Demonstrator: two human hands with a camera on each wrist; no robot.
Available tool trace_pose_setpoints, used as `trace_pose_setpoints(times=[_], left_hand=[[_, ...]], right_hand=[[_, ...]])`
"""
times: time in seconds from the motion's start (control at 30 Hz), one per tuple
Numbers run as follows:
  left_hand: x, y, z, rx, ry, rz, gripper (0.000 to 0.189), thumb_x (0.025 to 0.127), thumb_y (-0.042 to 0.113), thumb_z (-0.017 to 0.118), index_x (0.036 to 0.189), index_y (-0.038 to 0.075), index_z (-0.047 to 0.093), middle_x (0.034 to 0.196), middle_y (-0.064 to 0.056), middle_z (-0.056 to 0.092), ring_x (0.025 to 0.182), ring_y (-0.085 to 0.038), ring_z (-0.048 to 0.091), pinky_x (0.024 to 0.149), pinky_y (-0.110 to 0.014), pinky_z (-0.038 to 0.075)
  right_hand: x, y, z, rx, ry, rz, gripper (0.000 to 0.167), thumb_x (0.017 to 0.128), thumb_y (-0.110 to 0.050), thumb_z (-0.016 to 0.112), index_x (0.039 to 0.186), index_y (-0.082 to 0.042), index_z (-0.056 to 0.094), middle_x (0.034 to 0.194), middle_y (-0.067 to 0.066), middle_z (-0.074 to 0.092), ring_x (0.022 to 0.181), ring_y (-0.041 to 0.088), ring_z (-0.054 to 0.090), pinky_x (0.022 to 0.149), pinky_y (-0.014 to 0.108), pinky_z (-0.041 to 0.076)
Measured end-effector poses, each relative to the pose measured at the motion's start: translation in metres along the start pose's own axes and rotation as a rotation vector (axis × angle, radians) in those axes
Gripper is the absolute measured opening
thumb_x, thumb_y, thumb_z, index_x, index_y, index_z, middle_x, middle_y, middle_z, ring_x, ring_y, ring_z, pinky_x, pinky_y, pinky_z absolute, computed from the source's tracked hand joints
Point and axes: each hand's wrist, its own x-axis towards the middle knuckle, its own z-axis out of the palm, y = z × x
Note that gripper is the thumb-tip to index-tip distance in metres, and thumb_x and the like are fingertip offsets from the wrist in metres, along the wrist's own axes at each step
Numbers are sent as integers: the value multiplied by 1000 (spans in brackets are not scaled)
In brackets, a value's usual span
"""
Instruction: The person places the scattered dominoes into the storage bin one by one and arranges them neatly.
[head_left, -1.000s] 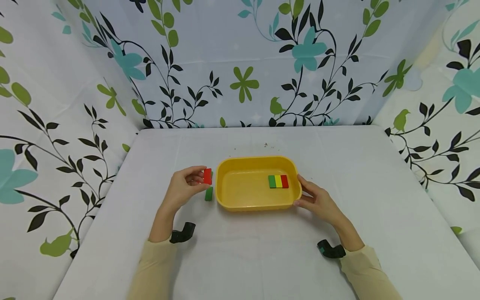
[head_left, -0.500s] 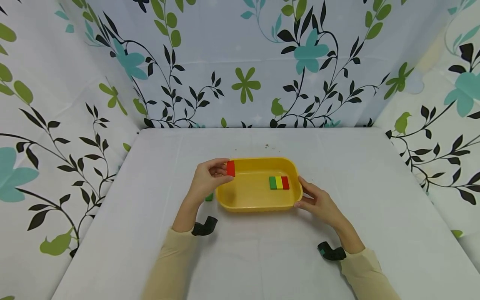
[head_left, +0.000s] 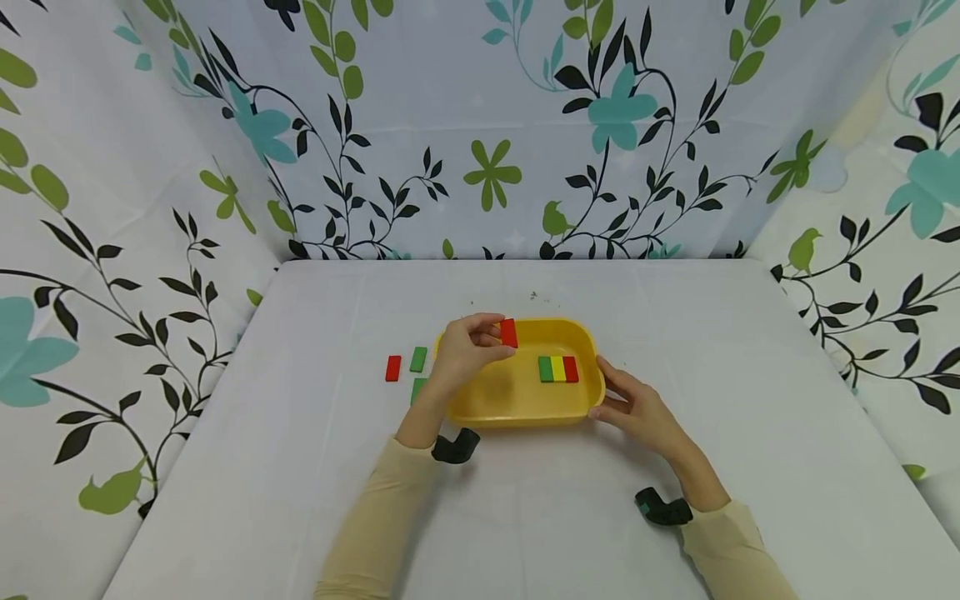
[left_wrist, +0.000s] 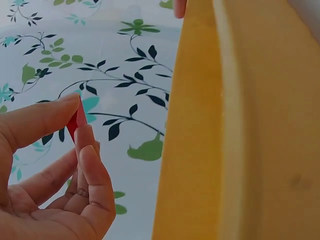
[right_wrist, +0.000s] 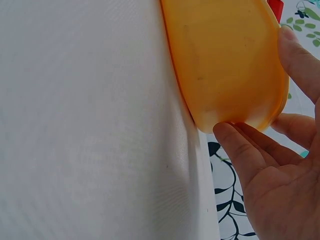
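Note:
My left hand (head_left: 467,354) pinches a small flat red tile (head_left: 508,333) between thumb and fingertips. It holds the tile upright above the left half of a yellow plastic tray (head_left: 495,418). In the left wrist view the red tile (left_wrist: 81,112) shows nearly edge-on. My right hand (head_left: 636,406) grips the tray's right end, its thumb and fingers spread along the wall (right_wrist: 227,65). Inside the tray, toward the right, a green tile (head_left: 545,369), a yellow tile (head_left: 558,369) and a red tile (head_left: 572,369) lie side by side in a row.
Left of the tray, on the white table (head_left: 300,417), lie a red tile (head_left: 393,368), a green tile (head_left: 418,359) and another green tile (head_left: 417,389), partly behind the left forearm. A patterned cloth (head_left: 487,108) hangs behind and at both sides.
My left hand has carried the red tile rightward from beside the tray to over its inside, uncovering tiles on the table. My right hand stays at the tray's right end.

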Motion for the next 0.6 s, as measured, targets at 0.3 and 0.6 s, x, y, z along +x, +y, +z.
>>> trace_pose_setpoints(times=[0.3,0.6], left_hand=[[4,-7,25,-5,-29,-52,48,80,13,81,125,10,66,104,-8,65,87,-18,62,80,-25,56],[9,-17,46,11,8,-73,46,78,6,80,122,4,66,99,-10,64,83,-19,59,79,-26,55]], right_hand=[[0,0,0,19,-3,6,83,86,-13,73,153,-2,26,159,20,26,137,43,40,94,23,48],[-1,0,1,1,4,21,83,86,-15,73,154,-5,27,159,19,27,137,43,41,94,24,48]])
